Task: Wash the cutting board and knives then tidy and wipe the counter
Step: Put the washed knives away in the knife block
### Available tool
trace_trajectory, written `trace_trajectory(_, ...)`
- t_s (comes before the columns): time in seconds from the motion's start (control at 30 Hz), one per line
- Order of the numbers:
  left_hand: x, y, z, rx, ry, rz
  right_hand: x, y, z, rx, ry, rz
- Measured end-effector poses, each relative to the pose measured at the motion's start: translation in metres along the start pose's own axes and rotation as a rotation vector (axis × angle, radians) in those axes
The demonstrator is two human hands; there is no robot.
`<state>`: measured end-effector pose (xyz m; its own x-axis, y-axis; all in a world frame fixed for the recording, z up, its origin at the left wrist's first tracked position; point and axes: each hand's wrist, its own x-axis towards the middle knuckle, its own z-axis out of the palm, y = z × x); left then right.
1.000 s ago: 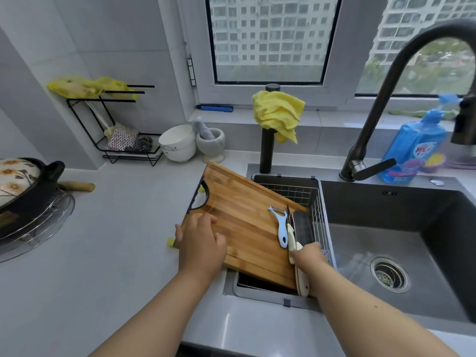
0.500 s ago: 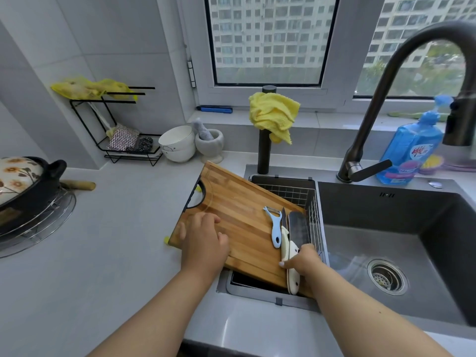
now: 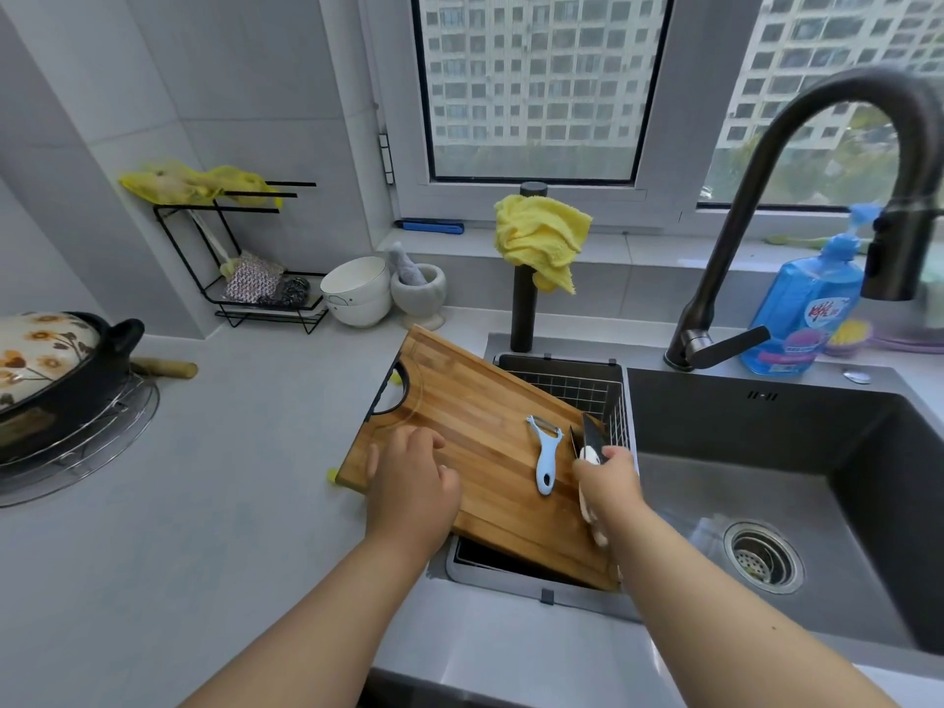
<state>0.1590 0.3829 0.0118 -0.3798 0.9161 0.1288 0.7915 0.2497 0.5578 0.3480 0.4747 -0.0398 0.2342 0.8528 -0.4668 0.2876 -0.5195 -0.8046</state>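
Note:
A bamboo cutting board (image 3: 475, 426) lies askew, half on the grey counter (image 3: 219, 503) and half over the wire drain basket (image 3: 577, 388) of the sink. My left hand (image 3: 411, 485) rests flat on the board's near left part. My right hand (image 3: 608, 477) grips the white handles of the knives (image 3: 590, 442) at the board's right edge; their dark blades point away from me. A light blue peeler (image 3: 547, 454) lies on the board just left of the knives.
The dark sink (image 3: 766, 477) with its drain and a black faucet (image 3: 766, 196) is at right, blue dish soap (image 3: 802, 309) behind it. A yellow cloth (image 3: 539, 240) hangs on a black post. White bowls, a mortar, a wire rack and a pot line the left.
My right hand has closed around the knife handles and tipped the knives up on edge at the board's right side. The left hand stays on the board.

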Motion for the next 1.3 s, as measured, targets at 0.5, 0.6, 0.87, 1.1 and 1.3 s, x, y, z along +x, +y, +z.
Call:
trace_trajectory(0.5, 0.005, -0.018, -0.026, -0.063, 0.083, -0.035, -0.069, -0.127, -0.004, 0.07, -0.375, -0.252)
trace_trajectory(0.6, 0.006, -0.027, -0.033, -0.067, 0.109, -0.046, -0.079, -0.131, 0.003, -0.114, -0.361, -0.434)
trace_trajectory(0.87, 0.004, -0.058, -0.056, -0.067, 0.147, -0.039, -0.099, -0.156, 0.035, -0.623, -0.034, -0.892)
trace_trajectory(1.1, 0.008, -0.094, -0.094, -0.068, 0.214, -0.077, -0.152, -0.2, 0.068, -0.664, -0.084, -1.067)
trace_trajectory(1.3, -0.005, -0.14, -0.141, -0.056, 0.301, -0.131, -0.223, -0.23, 0.117, -0.433, -0.201, -1.148)
